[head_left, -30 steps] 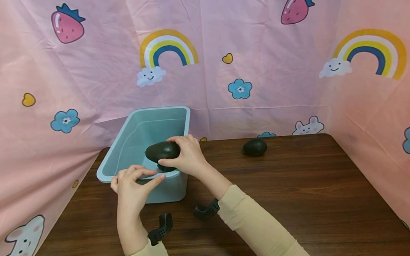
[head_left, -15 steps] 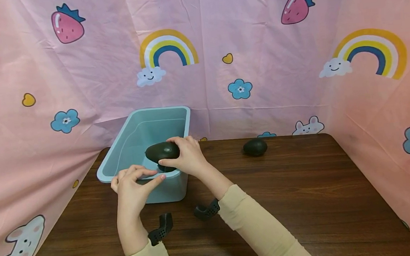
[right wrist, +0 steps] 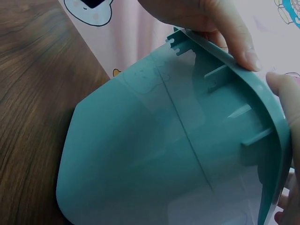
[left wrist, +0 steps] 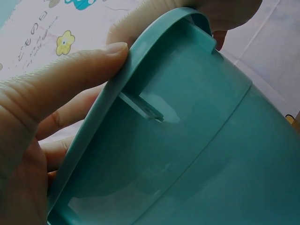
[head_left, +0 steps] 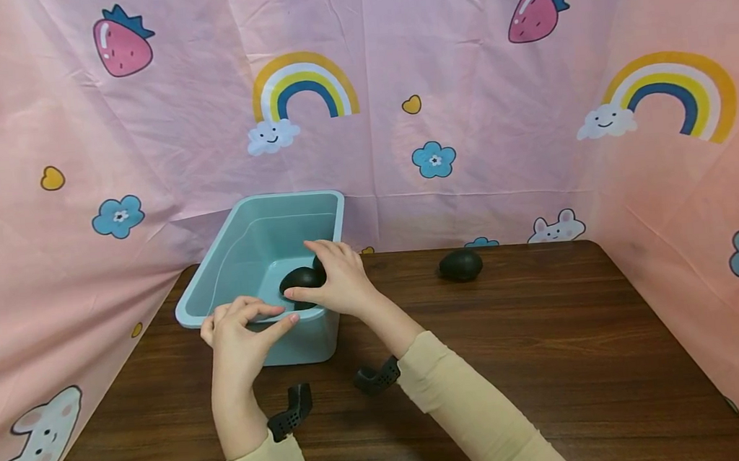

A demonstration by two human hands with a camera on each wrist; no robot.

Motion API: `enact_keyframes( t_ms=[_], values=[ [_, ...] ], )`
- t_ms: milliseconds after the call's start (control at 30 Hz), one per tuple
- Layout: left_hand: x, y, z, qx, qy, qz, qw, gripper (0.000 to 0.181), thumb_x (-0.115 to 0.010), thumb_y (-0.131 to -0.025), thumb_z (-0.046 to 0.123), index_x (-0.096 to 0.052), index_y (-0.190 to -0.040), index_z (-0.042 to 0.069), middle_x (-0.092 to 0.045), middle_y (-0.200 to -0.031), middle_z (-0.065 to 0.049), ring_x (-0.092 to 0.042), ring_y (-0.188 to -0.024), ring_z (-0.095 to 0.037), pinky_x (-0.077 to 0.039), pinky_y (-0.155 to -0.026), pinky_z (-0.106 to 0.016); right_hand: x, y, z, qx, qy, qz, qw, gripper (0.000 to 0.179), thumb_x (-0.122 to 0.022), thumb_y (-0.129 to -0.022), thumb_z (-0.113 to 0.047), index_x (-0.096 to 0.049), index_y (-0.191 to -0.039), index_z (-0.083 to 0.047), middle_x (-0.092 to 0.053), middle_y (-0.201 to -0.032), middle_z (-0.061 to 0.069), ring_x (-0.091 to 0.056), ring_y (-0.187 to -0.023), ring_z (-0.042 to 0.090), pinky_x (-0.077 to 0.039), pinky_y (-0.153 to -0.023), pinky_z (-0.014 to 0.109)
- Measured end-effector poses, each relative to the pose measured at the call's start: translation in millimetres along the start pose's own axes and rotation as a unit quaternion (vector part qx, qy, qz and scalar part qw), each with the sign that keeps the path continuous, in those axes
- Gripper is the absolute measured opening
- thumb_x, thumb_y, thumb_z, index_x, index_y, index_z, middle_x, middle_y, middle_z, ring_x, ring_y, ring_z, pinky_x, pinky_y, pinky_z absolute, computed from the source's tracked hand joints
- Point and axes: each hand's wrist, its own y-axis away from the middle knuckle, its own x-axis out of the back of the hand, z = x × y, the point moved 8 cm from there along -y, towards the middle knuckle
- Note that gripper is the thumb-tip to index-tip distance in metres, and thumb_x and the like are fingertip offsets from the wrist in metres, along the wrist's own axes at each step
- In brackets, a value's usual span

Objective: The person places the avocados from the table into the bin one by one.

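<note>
A light blue plastic tub stands at left on the table in the head view. My left hand grips its near rim; in the left wrist view the thumb lies outside and the fingers inside. My right hand hovers over the tub's near right corner, thumb and fingers spread apart. Below and behind that thumb, a dark green avocado lies inside the tub. More dark skin shows behind and under it, partly covered by the hand. Another avocado rests on the table to the right.
The dark wooden table reaches back to a pink patterned cloth, which hangs behind and along both sides. The tub's far end stands close to the cloth. A black wrist mount sits on the left wrist.
The avocado that my right hand held above the rim has dropped lower into the tub, and that hand has let it go. My left hand has stayed on the rim.
</note>
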Motion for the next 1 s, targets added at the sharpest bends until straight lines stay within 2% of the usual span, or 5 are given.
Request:
enact_keyframes(
  t_ms=[433,633,1000],
  values=[
    [0.8,0.3,0.8,0.000,-0.005,-0.002,1.0000,0.019,-0.088,-0.069,0.017,-0.076,-0.083,0.009,-0.061,-0.085,-0.001,-0.041,-0.093,-0.019,-0.006,-0.100,-0.053,0.5,4.8,4.3,0.016,-0.014,-0.003,0.9998,0.091,-0.063,-0.082,-0.062,-0.023,-0.153,-0.023,-0.024,-0.155,0.002,-0.016,-0.141,0.026,-0.010,-0.110,0.055],
    [0.9,-0.5,0.8,0.002,-0.003,-0.002,1.0000,0.018,-0.087,-0.070,0.017,-0.077,-0.083,0.010,-0.061,-0.085,-0.001,-0.041,-0.093,-0.018,-0.006,-0.101,-0.053,3.2,6.3,9.8,0.009,-0.025,-0.006,0.9996,0.094,-0.063,-0.082,-0.063,-0.017,-0.154,-0.025,-0.018,-0.157,0.001,-0.014,-0.142,0.027,-0.010,-0.110,0.056],
    [1.5,0.0,0.5,0.007,-0.004,-0.004,1.0000,0.018,-0.088,-0.070,0.018,-0.077,-0.083,0.011,-0.061,-0.085,-0.001,-0.041,-0.093,-0.018,-0.006,-0.101,-0.052,7.9,9.1,19.0,0.009,-0.022,0.001,0.9997,0.096,-0.064,-0.081,-0.063,-0.015,-0.155,-0.024,-0.016,-0.157,0.004,-0.013,-0.142,0.027,-0.010,-0.108,0.058]
  ],
)
